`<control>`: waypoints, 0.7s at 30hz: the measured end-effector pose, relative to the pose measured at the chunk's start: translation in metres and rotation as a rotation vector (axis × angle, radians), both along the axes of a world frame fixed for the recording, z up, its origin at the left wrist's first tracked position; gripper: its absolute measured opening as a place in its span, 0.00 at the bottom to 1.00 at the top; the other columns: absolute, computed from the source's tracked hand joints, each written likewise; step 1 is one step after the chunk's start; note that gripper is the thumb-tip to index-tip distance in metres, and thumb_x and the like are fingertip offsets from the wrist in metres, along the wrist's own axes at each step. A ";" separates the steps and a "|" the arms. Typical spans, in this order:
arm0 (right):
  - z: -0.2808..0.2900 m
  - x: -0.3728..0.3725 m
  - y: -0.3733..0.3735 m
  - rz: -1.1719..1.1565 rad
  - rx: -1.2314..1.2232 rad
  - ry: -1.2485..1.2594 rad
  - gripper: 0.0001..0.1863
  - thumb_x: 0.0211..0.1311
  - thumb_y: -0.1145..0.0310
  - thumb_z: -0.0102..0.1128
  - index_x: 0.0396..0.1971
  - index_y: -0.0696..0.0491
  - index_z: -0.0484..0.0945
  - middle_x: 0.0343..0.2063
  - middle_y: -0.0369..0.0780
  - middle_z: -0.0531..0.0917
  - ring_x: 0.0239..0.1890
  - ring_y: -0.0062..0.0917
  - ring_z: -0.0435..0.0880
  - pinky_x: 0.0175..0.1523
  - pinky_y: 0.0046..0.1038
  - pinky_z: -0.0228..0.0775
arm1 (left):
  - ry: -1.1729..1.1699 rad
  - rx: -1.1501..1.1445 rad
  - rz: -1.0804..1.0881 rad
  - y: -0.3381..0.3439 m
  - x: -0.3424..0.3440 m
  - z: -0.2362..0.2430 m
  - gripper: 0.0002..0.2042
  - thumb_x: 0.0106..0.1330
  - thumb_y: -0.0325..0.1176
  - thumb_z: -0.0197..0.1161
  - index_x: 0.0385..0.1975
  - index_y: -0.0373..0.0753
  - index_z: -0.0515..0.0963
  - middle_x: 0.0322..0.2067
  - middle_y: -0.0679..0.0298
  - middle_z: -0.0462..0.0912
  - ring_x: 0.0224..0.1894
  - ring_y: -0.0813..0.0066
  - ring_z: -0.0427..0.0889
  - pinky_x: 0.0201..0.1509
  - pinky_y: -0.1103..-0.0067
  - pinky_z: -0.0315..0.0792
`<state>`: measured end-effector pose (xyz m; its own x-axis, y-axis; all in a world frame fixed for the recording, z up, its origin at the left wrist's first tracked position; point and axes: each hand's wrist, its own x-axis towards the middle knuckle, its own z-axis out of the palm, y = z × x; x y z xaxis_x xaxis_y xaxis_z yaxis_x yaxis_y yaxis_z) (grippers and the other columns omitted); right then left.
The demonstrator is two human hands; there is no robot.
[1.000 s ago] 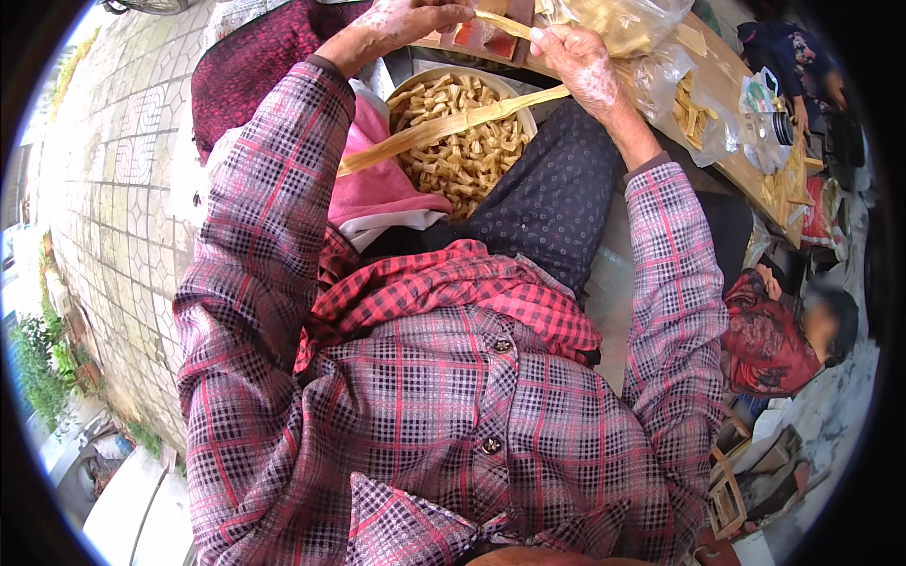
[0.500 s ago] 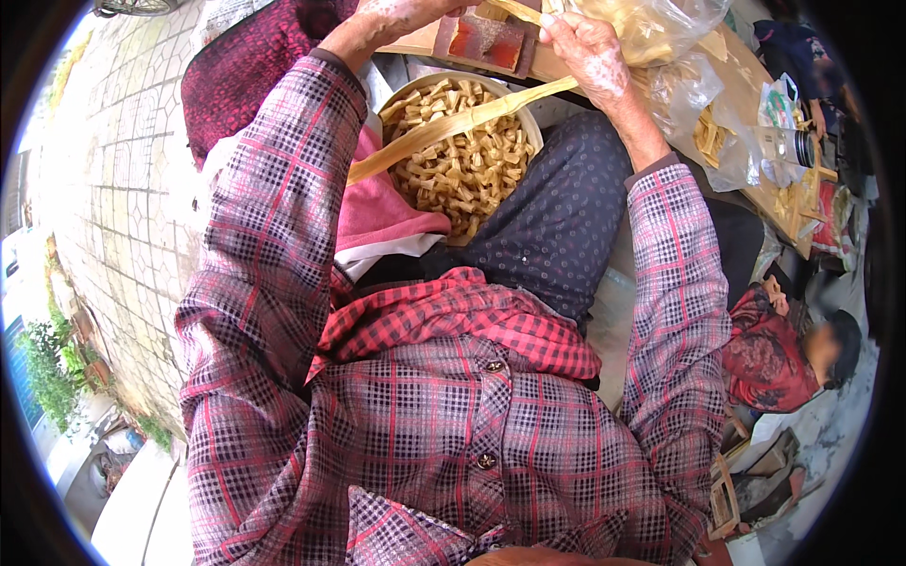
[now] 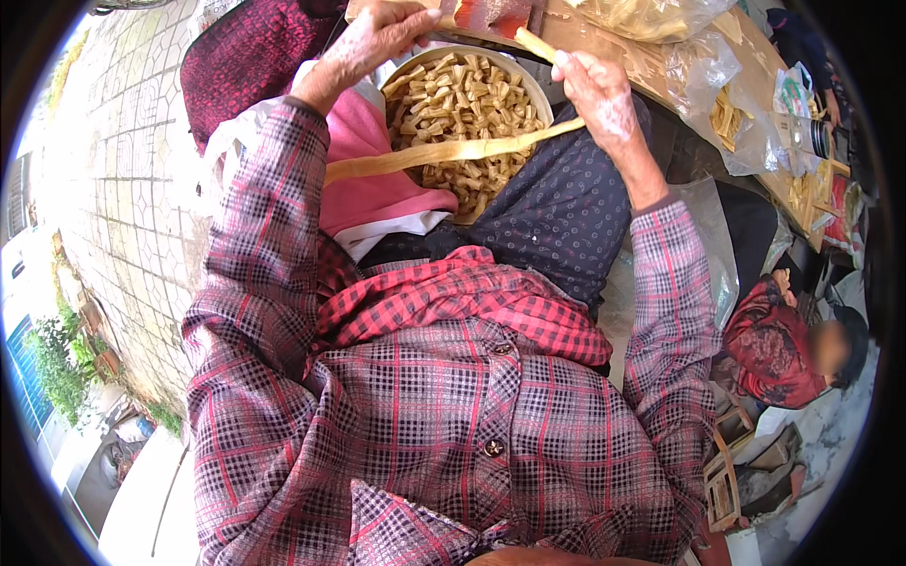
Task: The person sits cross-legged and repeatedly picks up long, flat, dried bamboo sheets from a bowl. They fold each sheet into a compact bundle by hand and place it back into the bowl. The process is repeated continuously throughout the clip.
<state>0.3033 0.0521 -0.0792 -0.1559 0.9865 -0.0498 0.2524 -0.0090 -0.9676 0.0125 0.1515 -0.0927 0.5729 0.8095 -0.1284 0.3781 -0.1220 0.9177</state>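
Observation:
My right hand [image 3: 599,94] is closed round a long, flat, yellowish-tan strip [image 3: 462,151]. A short folded end stands up past the thumb and fingers, and the long tail runs leftward across my lap. Above the bowl's left side, my left hand [image 3: 373,45] has thumb and fingers apart, with nothing visible between them. Below both hands, a round cream bowl [image 3: 543,96] between my legs holds many knotted pieces [image 3: 462,99] of the same tan material. The strip's tail crosses over the bowl's near part; its far left end is hidden by my left sleeve.
Beyond the bowl is a wooden board [image 3: 661,66] with a reddish-brown block [image 3: 491,15] and clear plastic bags [image 3: 698,75] of tan strips. A dark red patterned cloth [image 3: 250,71] lies at left. Another person [image 3: 774,344] in red sits at right, near a small wooden frame [image 3: 725,486].
My left hand has moved left and nearer, away from my right hand, and its fingers now show apart. My right hand has come slightly nearer, still gripping the strip.

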 end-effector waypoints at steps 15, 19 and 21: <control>0.025 -0.061 -0.116 0.139 0.193 -0.104 0.07 0.65 0.74 0.52 0.26 0.59 0.72 0.12 0.44 0.65 0.11 0.27 0.68 0.18 0.27 0.58 | -0.206 -0.189 -0.196 -0.138 -0.007 0.042 0.18 0.70 0.38 0.53 0.51 0.30 0.71 0.33 0.63 0.79 0.36 0.81 0.75 0.41 0.82 0.71; 0.030 -0.066 -0.121 0.201 0.237 -0.073 0.06 0.64 0.73 0.53 0.28 0.59 0.73 0.12 0.45 0.68 0.12 0.34 0.70 0.18 0.29 0.59 | -0.184 -0.310 -0.272 -0.160 -0.002 0.056 0.12 0.69 0.32 0.53 0.46 0.31 0.75 0.29 0.66 0.77 0.29 0.84 0.74 0.34 0.85 0.68; 0.034 -0.067 -0.122 0.249 0.197 -0.080 0.06 0.64 0.73 0.54 0.29 0.59 0.73 0.12 0.46 0.69 0.13 0.36 0.71 0.19 0.30 0.59 | -0.171 -0.240 -0.256 -0.163 -0.004 0.062 0.10 0.69 0.32 0.54 0.41 0.31 0.77 0.24 0.68 0.75 0.24 0.85 0.71 0.29 0.85 0.67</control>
